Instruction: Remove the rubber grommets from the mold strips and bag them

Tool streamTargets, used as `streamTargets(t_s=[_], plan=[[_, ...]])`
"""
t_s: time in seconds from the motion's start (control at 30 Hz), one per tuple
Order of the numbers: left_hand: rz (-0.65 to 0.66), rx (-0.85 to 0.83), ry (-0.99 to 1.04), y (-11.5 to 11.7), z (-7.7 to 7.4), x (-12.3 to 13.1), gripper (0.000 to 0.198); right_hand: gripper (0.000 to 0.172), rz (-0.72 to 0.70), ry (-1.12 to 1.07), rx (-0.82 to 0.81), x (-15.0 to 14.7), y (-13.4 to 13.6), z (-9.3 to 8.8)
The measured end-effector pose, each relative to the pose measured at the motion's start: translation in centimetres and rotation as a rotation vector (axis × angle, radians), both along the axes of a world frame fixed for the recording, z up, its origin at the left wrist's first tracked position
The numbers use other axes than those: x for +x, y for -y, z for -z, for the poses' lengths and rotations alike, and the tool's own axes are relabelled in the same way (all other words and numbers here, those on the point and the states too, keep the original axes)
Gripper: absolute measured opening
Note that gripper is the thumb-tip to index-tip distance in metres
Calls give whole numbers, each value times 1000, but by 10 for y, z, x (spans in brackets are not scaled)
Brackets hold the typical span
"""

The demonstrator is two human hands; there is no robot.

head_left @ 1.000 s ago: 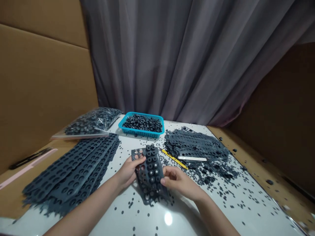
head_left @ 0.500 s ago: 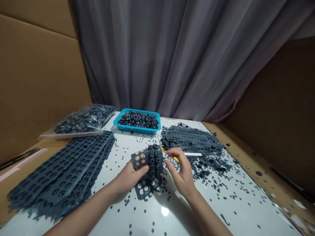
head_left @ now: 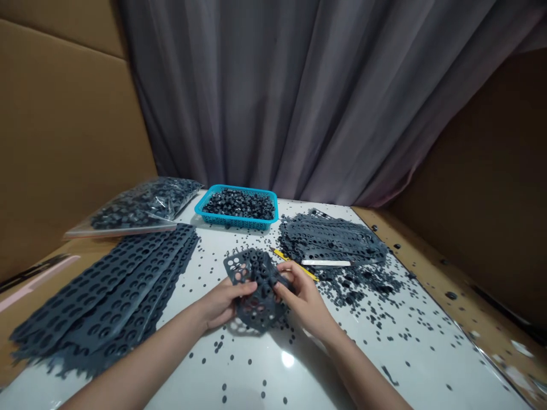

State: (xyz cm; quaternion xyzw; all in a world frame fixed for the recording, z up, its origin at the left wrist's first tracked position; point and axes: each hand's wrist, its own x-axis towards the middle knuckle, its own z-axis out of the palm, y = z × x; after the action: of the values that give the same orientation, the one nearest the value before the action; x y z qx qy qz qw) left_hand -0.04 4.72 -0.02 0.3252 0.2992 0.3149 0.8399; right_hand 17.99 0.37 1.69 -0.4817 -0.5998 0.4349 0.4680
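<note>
A dark grey perforated rubber sheet point(head_left: 258, 310) is held bent in front of me, with rows of small ring-shaped bumps along its fold. My left hand point(head_left: 226, 299) grips its left side, thumb on top and fingers beneath. On the other side, my right hand point(head_left: 303, 296) has thumb and fingers closed on the sheet's right part. Just behind the right hand lie a yellow pencil point(head_left: 280, 254) and a white pen-like stick point(head_left: 327, 263).
Moulded rubber sheets point(head_left: 98, 296) lie stacked at left, below a clear bag point(head_left: 145, 205) of small black parts. A blue basket point(head_left: 236, 221) holds similar parts. Perforated sheets point(head_left: 333, 236) are piled at right, with small black discs scattered over the white table point(head_left: 333, 364).
My right hand has moved left and closed on the sheet's right side; before, it was open and apart from it. The sheet has turned and opened out somewhat.
</note>
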Motion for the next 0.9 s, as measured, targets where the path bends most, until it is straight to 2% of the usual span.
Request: streamTargets(t_s=[0.1,0.17,0.2,0.33,0.53,0.67,0.77,0.9], plan=[[-143,89,-20,6,-5,7,42,19,164,315,350,1,3,-4],[-216,135,-15,8,-8,9,48,15,186,495,531,1,5,-6],[-234,143,-18,9,-9,9,51,12,164,573,571,1,5,-7],[-247,158,-60,8,-6,10,58,10,80,799,608,1,6,-7],[-290,268,-143,10,-4,11,56,18,228,857,705,-4,6,-4],[-262,338,-209,14,-5,12,50,9,198,917,689,-8,7,-3],[-287,268,-189,15,-5,12,43,14,174,903,649,-9,8,-1],[-406,20,-159,16,-5,17,42,16,184,832,612,-10,8,0]])
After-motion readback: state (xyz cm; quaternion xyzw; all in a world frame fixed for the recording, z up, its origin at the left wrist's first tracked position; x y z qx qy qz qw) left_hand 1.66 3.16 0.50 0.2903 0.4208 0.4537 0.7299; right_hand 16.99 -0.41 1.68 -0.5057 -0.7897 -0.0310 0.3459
